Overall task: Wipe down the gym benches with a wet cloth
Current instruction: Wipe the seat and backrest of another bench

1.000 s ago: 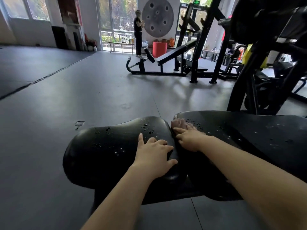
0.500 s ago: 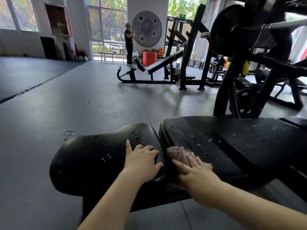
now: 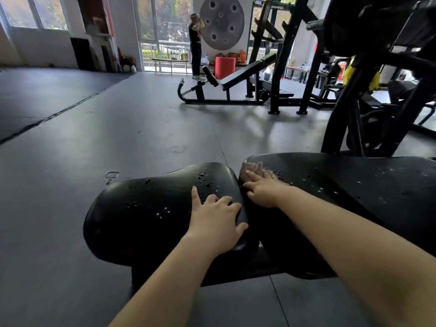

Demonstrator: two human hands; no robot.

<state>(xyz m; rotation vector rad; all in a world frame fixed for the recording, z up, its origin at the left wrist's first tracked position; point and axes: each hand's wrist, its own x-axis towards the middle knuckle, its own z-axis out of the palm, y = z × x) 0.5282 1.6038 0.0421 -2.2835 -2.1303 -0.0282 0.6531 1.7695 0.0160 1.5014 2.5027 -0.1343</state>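
Pink cloth [image 3: 253,172] lies bunched at the far left end of the long black back pad [image 3: 342,185], right at the narrow gap that parts this pad from the seat pad [image 3: 153,208]. Over the cloth sits the right hand [image 3: 263,192], palm down, its fingers [image 3: 250,174] stretched forward and flat, pressing the cloth onto the pad rather than closing round it. Part of the cloth shows beyond the fingertips, at the pad's rounded edge. Water drops [image 3: 313,182] speckle the back pad to the right of the hand.

Just beside it, across the gap, the left hand [image 3: 215,217] rests on the near right corner of the seat pad, fingers spread and lightly bent over the curved surface, thumb lying along the pad's edge toward the gap; it holds nothing. More drops [image 3: 204,179] bead on the seat pad beyond this hand and to its left. Both forearms are bare and reach in from the lower edge of the view.

Under the bench lies a grey rubber floor [image 3: 106,138]. Well beyond stands an inclined bench [image 3: 238,75] with a dark rack [image 3: 283,55] beside it, and a person [image 3: 195,46] stands near the bright windows [image 3: 165,24]. A red bin [image 3: 225,67] sits by the wall under a round grey wall panel [image 3: 221,22]. At the right a black machine frame [image 3: 368,95] rises just behind the back pad.
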